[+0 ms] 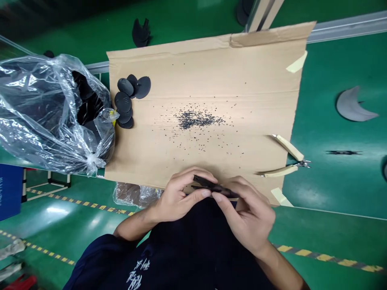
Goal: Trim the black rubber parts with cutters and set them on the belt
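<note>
Close to my body, at the cardboard's near edge, I hold a dark plastic part (215,187) between both hands. My left hand (184,193) pinches its left end with thumb and fingers. At the other end, my right hand (250,209) grips it, thumb in front and fingers behind. Fingers cover much of the part, so its full shape is hidden. Beyond my hands, a scatter of tiny black plastic bits (196,119) lies on the cardboard sheet (205,80). Cutting pliers with cream handles (288,149) rest spread to the right, jaws pointing away from me.
Several black oval discs (123,102) lie at the cardboard's left, beside a clear plastic bag (39,108) with dark parts inside. On the green surface to the right are a grey crescent-shaped piece (353,105) and a thin black part (344,152). Tape (298,62) holds the cardboard's corner.
</note>
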The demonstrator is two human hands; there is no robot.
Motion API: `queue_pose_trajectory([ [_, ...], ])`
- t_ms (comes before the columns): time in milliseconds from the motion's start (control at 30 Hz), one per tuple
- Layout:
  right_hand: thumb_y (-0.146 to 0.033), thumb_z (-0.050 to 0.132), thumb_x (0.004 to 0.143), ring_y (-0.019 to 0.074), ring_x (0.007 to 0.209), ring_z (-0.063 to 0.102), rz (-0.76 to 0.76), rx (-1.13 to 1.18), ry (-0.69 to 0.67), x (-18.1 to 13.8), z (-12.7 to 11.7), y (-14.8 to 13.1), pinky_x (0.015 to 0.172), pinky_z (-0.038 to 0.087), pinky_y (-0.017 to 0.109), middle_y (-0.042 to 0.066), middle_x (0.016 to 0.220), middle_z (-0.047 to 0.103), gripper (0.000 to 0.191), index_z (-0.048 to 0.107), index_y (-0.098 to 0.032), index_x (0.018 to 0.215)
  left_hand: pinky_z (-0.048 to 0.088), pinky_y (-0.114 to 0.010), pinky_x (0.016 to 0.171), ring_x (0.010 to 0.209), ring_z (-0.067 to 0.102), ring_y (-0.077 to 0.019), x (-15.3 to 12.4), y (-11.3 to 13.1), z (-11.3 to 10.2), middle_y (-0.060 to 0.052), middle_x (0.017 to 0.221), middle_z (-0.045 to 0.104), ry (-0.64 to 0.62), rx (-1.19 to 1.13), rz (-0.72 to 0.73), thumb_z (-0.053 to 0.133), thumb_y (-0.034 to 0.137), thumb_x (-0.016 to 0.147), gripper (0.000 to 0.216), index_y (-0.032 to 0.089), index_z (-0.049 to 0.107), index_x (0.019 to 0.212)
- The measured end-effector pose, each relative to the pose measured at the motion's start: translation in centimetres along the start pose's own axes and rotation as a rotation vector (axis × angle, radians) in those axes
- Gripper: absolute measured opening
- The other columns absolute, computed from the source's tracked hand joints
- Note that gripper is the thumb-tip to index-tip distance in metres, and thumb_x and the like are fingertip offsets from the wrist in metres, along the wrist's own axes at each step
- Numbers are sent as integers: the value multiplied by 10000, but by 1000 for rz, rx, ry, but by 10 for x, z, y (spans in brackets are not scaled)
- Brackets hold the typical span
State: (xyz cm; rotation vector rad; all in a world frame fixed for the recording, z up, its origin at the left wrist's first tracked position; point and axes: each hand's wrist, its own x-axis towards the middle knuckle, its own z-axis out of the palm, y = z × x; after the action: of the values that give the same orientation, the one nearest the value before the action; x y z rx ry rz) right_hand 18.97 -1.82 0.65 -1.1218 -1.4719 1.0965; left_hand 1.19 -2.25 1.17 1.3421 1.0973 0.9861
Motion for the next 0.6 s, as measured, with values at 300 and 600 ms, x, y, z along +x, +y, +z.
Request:
queue_pose_trajectory([
  [300, -37, 731, 807, 184, 783, 723, -152, -161, -8, -7, -2, -6, 640, 602, 287, 69, 958, 748, 312, 723, -238, 1046, 557, -340, 880, 962, 682, -204, 0, -2, -3, -102, 987, 729, -12, 19, 100, 642, 262, 966, 185, 171, 723, 1105],
  [600, -348, 713, 888, 87, 508, 448, 443, 241, -87, 2, 0, -16, 447, 416, 193, -48, 612, 496, 220, 595, -203, 773, 553, -360, 868, 967, 682, -232, 2, 4, -7, -129, 1005, 724, -12, -63, 26, 435, 507, 1035, 457, 149, 714, 1086],
])
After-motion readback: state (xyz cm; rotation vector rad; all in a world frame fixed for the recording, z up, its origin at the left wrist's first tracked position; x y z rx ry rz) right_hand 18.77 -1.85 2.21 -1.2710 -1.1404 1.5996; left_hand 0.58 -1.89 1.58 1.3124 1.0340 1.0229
